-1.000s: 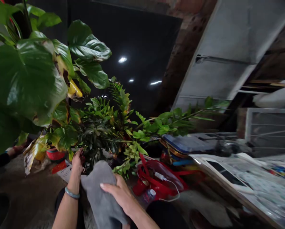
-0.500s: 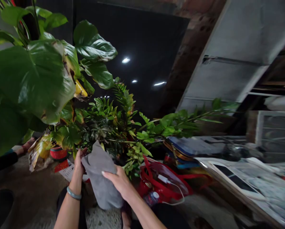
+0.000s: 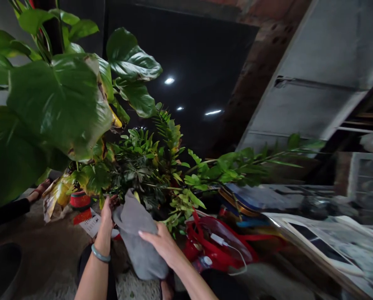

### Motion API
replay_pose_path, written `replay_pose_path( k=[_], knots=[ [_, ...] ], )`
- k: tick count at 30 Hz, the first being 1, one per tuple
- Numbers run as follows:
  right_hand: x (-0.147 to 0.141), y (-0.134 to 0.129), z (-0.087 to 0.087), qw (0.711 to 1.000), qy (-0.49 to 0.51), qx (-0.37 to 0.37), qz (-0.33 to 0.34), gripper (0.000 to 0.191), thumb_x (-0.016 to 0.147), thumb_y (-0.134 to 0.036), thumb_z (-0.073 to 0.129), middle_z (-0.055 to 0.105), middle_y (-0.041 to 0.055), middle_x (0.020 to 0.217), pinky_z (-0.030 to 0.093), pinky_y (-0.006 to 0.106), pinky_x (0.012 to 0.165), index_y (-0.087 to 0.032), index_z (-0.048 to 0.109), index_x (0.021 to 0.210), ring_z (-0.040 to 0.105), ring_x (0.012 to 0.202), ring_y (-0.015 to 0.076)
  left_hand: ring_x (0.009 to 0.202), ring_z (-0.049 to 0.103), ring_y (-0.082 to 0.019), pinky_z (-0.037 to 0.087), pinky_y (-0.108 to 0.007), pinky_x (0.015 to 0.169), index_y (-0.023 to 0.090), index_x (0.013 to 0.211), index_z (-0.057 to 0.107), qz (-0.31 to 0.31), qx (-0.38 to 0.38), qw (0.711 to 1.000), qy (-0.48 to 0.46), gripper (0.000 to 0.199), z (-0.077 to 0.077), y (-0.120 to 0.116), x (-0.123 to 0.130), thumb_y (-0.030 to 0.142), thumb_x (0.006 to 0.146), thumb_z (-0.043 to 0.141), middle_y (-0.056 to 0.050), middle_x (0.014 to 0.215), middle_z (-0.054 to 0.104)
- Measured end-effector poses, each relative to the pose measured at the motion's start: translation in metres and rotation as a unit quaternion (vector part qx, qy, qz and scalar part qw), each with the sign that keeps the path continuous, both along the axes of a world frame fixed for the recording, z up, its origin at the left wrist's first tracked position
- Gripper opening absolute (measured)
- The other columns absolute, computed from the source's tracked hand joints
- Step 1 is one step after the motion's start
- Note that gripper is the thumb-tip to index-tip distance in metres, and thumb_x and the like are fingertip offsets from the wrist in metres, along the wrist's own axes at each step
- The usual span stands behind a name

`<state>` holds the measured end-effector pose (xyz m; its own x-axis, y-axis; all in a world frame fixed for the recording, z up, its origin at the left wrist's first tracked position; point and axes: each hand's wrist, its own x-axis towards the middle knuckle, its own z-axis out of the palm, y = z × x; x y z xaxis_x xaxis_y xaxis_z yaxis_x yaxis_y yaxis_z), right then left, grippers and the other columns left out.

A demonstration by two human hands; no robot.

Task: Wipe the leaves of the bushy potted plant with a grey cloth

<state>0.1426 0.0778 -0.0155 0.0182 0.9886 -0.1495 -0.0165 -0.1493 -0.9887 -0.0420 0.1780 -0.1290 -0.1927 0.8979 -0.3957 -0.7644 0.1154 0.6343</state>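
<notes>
A grey cloth-like piece hangs between my hands at the lower centre. My right hand grips its right side, thumb lying across the front and the other fingers hidden behind. On the left, my left hand is raised beside the upper left edge of the cloth; a bracelet circles that wrist. Its fingers are dark and partly hidden, so whether they hold the cloth cannot be made out. Leafy potted plants stand just beyond both hands.
Large leaves fill the upper left. A red bag with a white charger and cable sits to the right, beside a table bearing a tablet-like item. A person's foot shows at the far left; a red pot stands nearby.
The view has shifted slightly, so the plants, bag and table appear farther right. Both hands and the grey cloth keep nearly the same arrangement.
</notes>
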Motion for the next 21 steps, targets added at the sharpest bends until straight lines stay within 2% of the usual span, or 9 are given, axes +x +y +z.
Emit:
replay_pose_path(
  k=[2, 5, 7, 9, 11, 14, 16, 18, 21],
  knots=[
    [0.033, -0.011, 0.012, 1.0, 0.015, -0.026, 0.007, 0.028, 0.045, -0.025, 0.087, 0.076, 0.0125, 0.073, 0.056, 0.04, 0.066, -0.021, 0.076, 0.07, 0.071, 0.068, 0.0309, 0.052, 0.057, -0.013, 0.044, -0.027, 0.05, 0.014, 0.099, 0.07, -0.001, 0.014, 0.999, 0.045, 0.046, -0.001, -0.001, 0.0, 0.053, 0.081, 0.055, -0.007, 0.085, 0.07],
    [0.063, 0.009, 0.05, 0.985, 0.114, 0.013, -0.129, 0.043, 0.049, -0.033, 0.085, 0.078, 0.0113, 0.082, 0.056, 0.044, 0.074, -0.017, 0.074, 0.087, 0.072, 0.075, 0.031, 0.069, 0.063, -0.017, 0.045, -0.025, 0.052, 0.016, 0.107, 0.07, 0.018, 0.044, 0.987, 0.154, 0.054, 0.003, -0.008, 0.006, 0.058, 0.074, 0.064, -0.009, 0.103, 0.07],
    [0.061, 0.035, 0.063, 0.961, 0.165, 0.066, -0.21, 0.043, 0.05, -0.031, 0.083, 0.078, 0.0085, 0.081, 0.056, 0.044, 0.078, -0.016, 0.072, 0.089, 0.073, 0.079, 0.0296, 0.091, 0.064, -0.023, 0.047, -0.026, 0.057, 0.019, 0.115, 0.067, 0.021, 0.062, 0.975, 0.213, 0.057, 0.009, -0.014, 0.011, 0.056, 0.072, 0.068, -0.012, 0.117, 0.067],
    [0.042, 0.052, 0.053, 0.953, 0.189, 0.03, -0.233, 0.034, 0.051, -0.029, 0.08, 0.076, 0.0067, 0.069, 0.057, 0.042, 0.077, -0.016, 0.07, 0.08, 0.073, 0.078, 0.0287, 0.105, 0.061, -0.027, 0.049, -0.027, 0.062, 0.021, 0.125, 0.061, 0.01, 0.082, 0.965, 0.25, 0.063, 0.014, -0.02, 0.015, 0.051, 0.07, 0.073, -0.013, 0.125, 0.064],
    [0.02, 0.047, 0.025, 0.963, 0.194, -0.07, -0.172, 0.027, 0.054, -0.031, 0.079, 0.075, 0.0069, 0.064, 0.057, 0.042, 0.074, -0.016, 0.07, 0.075, 0.073, 0.076, 0.0289, 0.108, 0.061, -0.028, 0.05, -0.028, 0.069, 0.02, 0.13, 0.057, 0.012, 0.092, 0.956, 0.277, 0.073, 0.016, -0.023, 0.017, 0.044, 0.065, 0.08, -0.014, 0.123, 0.065],
    [0.006, 0.006, -0.017, 0.979, 0.15, -0.12, -0.069, 0.033, 0.054, -0.035, 0.08, 0.076, 0.0081, 0.07, 0.057, 0.04, 0.072, -0.014, 0.072, 0.078, 0.073, 0.075, 0.0293, 0.103, 0.064, -0.027, 0.05, -0.029, 0.077, 0.017, 0.127, 0.059, 0.048, 0.083, 0.951, 0.294, 0.078, 0.011, -0.021, 0.016, 0.03, 0.055, 0.087, -0.013, 0.112, 0.07],
    [0.015, -0.018, -0.019, 0.986, 0.115, -0.094, -0.074, 0.038, 0.052, -0.036, 0.083, 0.077, 0.0096, 0.074, 0.057, 0.039, 0.071, -0.012, 0.073, 0.081, 0.073, 0.075, 0.0298, 0.09, 0.067, -0.025, 0.051, -0.028, 0.07, 0.017, 0.124, 0.06, 0.043, 0.082, 0.955, 0.283, 0.077, 0.006, -0.018, 0.016, 0.027, 0.053, 0.088, -0.01, 0.099, 0.072],
    [0.032, -0.02, 0.001, 0.981, 0.123, -0.037, -0.145, 0.044, 0.051, -0.038, 0.084, 0.077, 0.0103, 0.077, 0.057, 0.04, 0.07, -0.012, 0.073, 0.085, 0.072, 0.075, 0.0305, 0.071, 0.066, -0.02, 0.048, -0.026, 0.056, 0.016, 0.124, 0.059, 0.008, 0.085, 0.959, 0.271, 0.075, 0.001, -0.016, 0.016, 0.029, 0.055, 0.086, -0.006, 0.085, 0.072],
    [0.048, 0.017, 0.041, 0.936, 0.152, 0.09, -0.304, 0.051, 0.051, -0.036, 0.083, 0.077, 0.0067, 0.088, 0.057, 0.038, 0.077, -0.016, 0.07, 0.097, 0.072, 0.084, 0.0269, 0.05, 0.056, -0.012, 0.038, -0.021, 0.042, 0.013, 0.122, 0.06, -0.035, 0.088, 0.958, 0.272, 0.071, -0.001, -0.015, 0.019, 0.033, 0.058, 0.083, -0.001, 0.071, 0.067]
  ],
)
